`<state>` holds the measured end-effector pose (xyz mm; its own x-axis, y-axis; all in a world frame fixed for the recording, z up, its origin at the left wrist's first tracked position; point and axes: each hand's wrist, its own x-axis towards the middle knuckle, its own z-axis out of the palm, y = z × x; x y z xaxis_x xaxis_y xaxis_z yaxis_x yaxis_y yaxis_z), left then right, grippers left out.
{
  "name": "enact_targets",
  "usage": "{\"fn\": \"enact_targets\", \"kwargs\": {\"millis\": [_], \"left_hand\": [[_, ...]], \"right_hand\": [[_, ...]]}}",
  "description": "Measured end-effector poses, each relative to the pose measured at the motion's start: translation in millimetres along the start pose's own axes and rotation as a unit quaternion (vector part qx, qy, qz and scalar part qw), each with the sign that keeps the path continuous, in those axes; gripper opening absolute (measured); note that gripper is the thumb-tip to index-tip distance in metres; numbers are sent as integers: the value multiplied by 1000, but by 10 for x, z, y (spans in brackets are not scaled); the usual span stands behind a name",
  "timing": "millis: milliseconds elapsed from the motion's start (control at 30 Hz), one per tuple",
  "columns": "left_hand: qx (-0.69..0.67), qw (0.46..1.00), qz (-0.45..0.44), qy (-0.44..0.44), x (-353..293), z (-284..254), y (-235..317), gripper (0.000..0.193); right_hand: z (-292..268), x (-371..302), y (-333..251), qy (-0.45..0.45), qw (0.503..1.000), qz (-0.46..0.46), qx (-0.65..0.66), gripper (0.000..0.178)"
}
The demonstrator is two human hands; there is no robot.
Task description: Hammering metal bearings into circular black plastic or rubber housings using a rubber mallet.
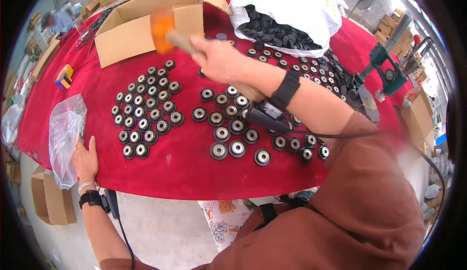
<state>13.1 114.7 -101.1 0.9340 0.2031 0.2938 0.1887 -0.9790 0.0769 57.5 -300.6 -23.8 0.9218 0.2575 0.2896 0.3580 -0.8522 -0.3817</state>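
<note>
My right hand [219, 62] is closed around the wooden handle of an orange-headed mallet [163, 31], raised over the table and blurred by motion. Below it lie several black round pieces with metal bearing centres [222, 134], spread in a loose group. More of these bearing pieces [144, 124] sit in a cluster to the left, between my two hands. At the table's left edge my left hand [86, 160], fingers stretched out, rests against a clear plastic bag [65, 139]. Some of its fingertips are hard to make out against the bag.
A cardboard box [146, 32] stands open at the back of the red-covered table [180, 173]. A white sack [287, 7] spills black discs [277, 32] at the back right. A green hand press [384, 68] stands at the right; a yellow-and-blue tape measure [64, 77] lies left.
</note>
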Motion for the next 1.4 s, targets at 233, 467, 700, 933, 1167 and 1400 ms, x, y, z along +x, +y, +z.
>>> {"fn": "enact_targets", "kwargs": {"millis": [233,467,700,933,1167,1400], "left_hand": [[10,1000,4,15,17,61,-82,62],[17,1000,-9,-1,-21,-15,-11,63],[13,1000,-5,-1,8,9,6,62],[20,1000,-3,13,-12,39,-45,62],[15,1000,-6,2,-6,12,2,63],[17,1000,5,24,27,100,-77,63]], "right_hand": [[-94,140,-176,-108,993,30,-44,44],[196,254,-310,-2,996,-93,-15,45],[-86,200,-288,-99,990,-23,-95,46],[24,52,-389,-15,998,-53,28,47],[-23,191,-474,-117,988,-68,-77,47],[-43,-213,-297,-112,993,34,-19,46]]}}
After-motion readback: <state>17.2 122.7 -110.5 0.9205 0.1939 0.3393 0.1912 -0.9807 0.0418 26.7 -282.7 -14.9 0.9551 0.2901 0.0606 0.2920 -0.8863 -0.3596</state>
